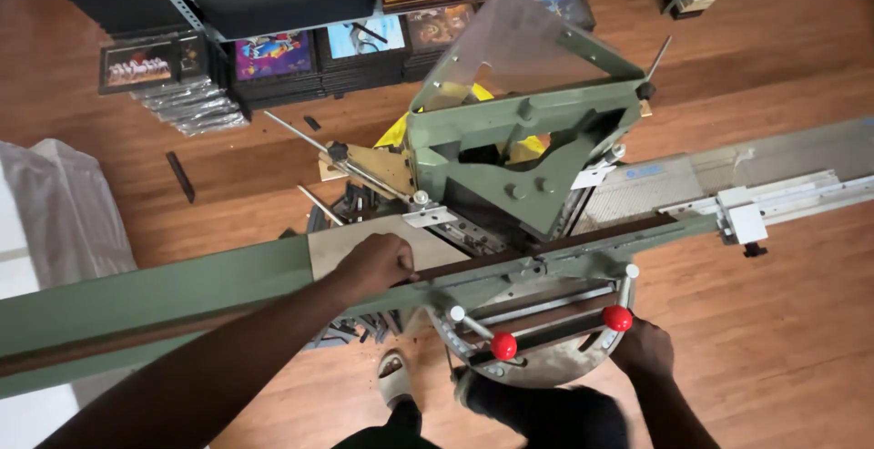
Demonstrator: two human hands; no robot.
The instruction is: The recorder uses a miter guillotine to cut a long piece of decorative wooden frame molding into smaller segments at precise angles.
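In the middle of the frame stands a green metal cutting machine (510, 153) with a clear angled guard (519, 44) over its head, and a long green bed (155, 299) runs from the lower left edge toward it. A dark brown strip of moulding (546, 247) lies along that bed and passes under the machine head, its right end near the centre right of the frame beside a white stop block (745, 221) on a pale measuring rail (810, 196). The left hand (375, 265) sits left of centre, fingers curled down over the moulding and pressing it against the bed just beside the machine head, a closed grip on the strip. The right hand (643, 349) is at the lower right of centre, just below a red ball-ended lever (618, 318); I cannot tell whether it grips the lever or anything else. A 2nd red-knobbed lever (503, 346) sticks out at lower centre, well apart from both hands. Below it a foot in a pale sandal (396, 378) rests on the wooden floor (783, 340). Along the upper left of the frame, framed pictures (273, 56) lean against a shelf, and a grey cover (55, 208) drapes at the left edge.
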